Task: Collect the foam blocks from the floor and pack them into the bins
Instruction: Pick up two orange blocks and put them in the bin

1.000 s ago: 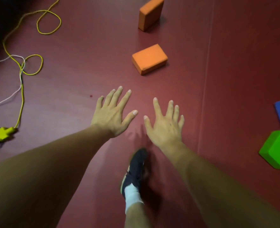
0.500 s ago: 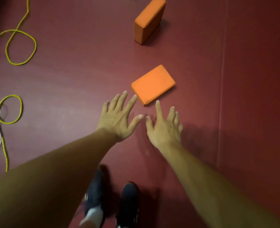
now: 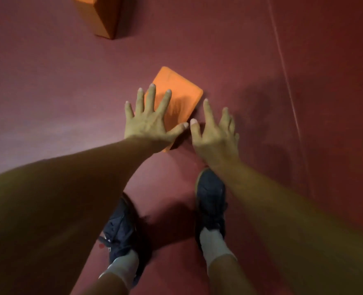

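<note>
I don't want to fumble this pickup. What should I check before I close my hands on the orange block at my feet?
1. Hands free: ok. The left hand and right hand are open, fingers spread, holding nothing.
2. Hands on opposite sides of the flat orange foam block: not ok. The left hand is over its top and the right hand is beside its right edge.
3. Contact with the block: cannot tell.
4. Block unobstructed: ok. It lies alone on the floor, apart from the second orange foam block.
5. Feet clear: ok. The shoes are short of the block.
6. Bin location: cannot tell, as no bin is in view.
</note>
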`<state>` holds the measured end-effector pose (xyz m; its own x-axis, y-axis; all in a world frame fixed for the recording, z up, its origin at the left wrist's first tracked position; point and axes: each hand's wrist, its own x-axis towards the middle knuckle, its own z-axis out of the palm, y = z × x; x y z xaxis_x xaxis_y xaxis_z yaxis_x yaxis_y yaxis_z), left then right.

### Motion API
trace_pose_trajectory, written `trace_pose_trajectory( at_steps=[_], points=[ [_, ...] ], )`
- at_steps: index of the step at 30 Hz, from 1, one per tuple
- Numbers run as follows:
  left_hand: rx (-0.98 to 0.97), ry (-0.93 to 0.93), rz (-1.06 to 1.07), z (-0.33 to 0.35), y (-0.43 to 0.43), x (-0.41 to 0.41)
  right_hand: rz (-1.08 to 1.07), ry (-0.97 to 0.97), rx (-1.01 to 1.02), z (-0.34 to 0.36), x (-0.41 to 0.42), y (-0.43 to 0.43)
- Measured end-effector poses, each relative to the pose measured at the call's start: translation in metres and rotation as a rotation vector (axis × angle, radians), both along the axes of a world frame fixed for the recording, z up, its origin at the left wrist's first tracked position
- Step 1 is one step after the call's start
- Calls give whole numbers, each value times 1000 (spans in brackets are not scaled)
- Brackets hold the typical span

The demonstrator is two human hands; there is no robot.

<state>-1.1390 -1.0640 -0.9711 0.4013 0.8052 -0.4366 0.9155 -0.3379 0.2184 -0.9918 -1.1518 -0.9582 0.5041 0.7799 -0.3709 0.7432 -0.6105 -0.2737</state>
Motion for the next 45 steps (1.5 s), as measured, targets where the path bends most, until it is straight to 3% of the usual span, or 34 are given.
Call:
trace_pose_trajectory(
  at_steps=[7, 12, 22, 27, 33, 38, 45],
  points=[
    [-14, 154, 60, -88, 12, 38, -75, 134, -15, -77, 41, 2],
    [90, 47, 93, -100, 11, 36, 12, 144, -84, -76, 60, 0],
    [-73, 5, 248, -79, 21, -26, 155, 114, -102, -49, 8, 56],
    [-48, -8, 361, -45, 36, -70, 232, 91, -117, -24, -37, 87],
    [-52, -38, 579, 23, 111, -137, 331, 1, -136, 26, -86, 149],
    [26, -75, 612, 68, 181, -185, 336, -37, -67, 57, -124, 226],
    [151, -80, 829, 64, 266, -208, 220, 33, -9, 49, -156, 320]
  ],
)
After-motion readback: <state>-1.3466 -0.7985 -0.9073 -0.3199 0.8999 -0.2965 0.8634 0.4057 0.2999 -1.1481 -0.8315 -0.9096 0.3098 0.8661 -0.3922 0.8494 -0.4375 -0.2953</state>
